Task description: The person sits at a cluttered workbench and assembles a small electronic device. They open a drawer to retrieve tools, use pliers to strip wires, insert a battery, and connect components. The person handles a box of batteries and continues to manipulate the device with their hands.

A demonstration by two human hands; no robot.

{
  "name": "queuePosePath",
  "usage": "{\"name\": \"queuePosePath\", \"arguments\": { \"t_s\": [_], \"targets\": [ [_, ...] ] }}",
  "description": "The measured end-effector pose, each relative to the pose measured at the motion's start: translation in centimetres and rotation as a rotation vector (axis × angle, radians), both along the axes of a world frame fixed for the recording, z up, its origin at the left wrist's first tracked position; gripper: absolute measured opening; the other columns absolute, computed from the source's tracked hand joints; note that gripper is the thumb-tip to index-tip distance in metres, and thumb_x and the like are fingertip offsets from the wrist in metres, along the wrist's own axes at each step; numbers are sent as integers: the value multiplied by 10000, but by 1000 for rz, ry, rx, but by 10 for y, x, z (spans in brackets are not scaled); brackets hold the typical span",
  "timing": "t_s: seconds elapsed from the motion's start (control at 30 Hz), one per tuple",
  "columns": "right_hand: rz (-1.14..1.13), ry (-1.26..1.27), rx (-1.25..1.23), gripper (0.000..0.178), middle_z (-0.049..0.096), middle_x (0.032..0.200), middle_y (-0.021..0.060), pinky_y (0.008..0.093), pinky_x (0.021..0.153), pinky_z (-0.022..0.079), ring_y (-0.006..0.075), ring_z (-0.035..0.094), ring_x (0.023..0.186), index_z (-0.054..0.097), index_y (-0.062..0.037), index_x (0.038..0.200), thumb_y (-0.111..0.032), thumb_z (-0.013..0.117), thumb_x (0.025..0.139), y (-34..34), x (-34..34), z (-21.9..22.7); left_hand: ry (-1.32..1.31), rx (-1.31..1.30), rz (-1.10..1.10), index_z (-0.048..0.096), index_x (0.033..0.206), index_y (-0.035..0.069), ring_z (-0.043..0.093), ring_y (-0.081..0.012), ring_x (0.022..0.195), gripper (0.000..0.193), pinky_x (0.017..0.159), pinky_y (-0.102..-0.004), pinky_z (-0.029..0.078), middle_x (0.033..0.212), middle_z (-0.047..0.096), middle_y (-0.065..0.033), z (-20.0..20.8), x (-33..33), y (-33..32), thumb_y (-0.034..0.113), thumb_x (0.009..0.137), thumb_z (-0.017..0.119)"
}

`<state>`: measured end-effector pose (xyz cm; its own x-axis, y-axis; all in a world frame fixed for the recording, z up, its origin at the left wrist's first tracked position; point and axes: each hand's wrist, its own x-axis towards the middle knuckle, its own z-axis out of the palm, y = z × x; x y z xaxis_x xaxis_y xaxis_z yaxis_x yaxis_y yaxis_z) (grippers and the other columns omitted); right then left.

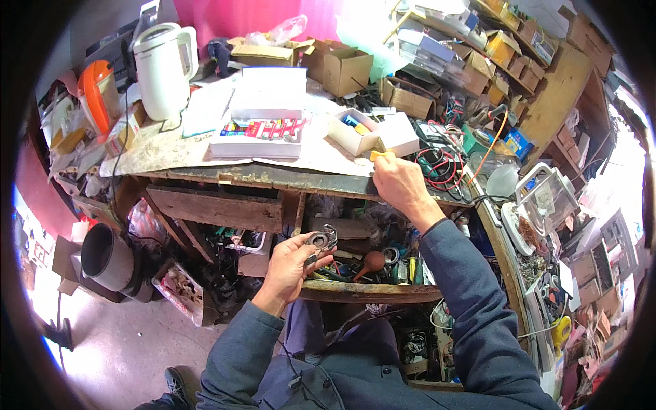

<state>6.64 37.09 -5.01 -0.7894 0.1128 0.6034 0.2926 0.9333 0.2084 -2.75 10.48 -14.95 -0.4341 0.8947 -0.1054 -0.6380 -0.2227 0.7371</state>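
While two hands are raised before the table (314,179), each has one thing: the left hand (290,266) a metal part (318,240), the right hand (402,183) a yellow piece (377,156). Two white boxes stand open on the table, one large box (254,149) and one small box (349,139); behind them, to the left, is one white jug (161,75). Over the open drawer (369,293), where one brown bulb (370,262) lies, the metal part turns its round, holed face up; its long axis seems to run crosswise. The yellow piece, at the table's front edge just below the small box, pokes leftward from the fingertips. The left hand is partly curled, thumb and fingers closed about the metal part; the right hand's fingers are pinched together on the yellow piece, its hidden end impossible to tell.
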Motion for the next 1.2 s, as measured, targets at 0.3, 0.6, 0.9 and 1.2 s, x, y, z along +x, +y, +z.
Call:
{"name": "queuePosePath", "arguments": {
  "t_s": [0.3,0.6,0.9,1.2],
  "targets": [
    [426,374,-1783,198,688,956,94,325,744,626,175,712,829,630,15,1195,-21,594,1004,-71,34,-9,-19,-9,-2,612,1262,-71,714,-243,1057,278,898,-345,627,1180,697,-152,-1,1,1,20,1013,527],
    [457,231,-1377,200,740,1003,47,257,814,577,93,689,905,728,13,1074,71,720,883,-109,44,-45,107,-60,-28,620,1267,-59,721,-215,1026,275,924,-344,607,1148,709,-136,-3,3,2,33,1017,550],
    [524,151,-843,204,687,925,57,292,757,563,193,697,846,758,-71,952,61,762,797,-123,43,-35,164,-37,-6,623,1279,-40,709,-152,953,280,917,-303,594,1118,707,-94,-3,11,-1,38,1026,530],
    [514,31,-776,223,668,884,84,310,659,564,227,697,754,768,-78,981,55,732,805,-132,37,-34,93,-33,-58,637,1256,-31,680,-145,1015,269,972,-325,582,1162,688,-74,0,11,-11,18,1013,533]
  ]
}}
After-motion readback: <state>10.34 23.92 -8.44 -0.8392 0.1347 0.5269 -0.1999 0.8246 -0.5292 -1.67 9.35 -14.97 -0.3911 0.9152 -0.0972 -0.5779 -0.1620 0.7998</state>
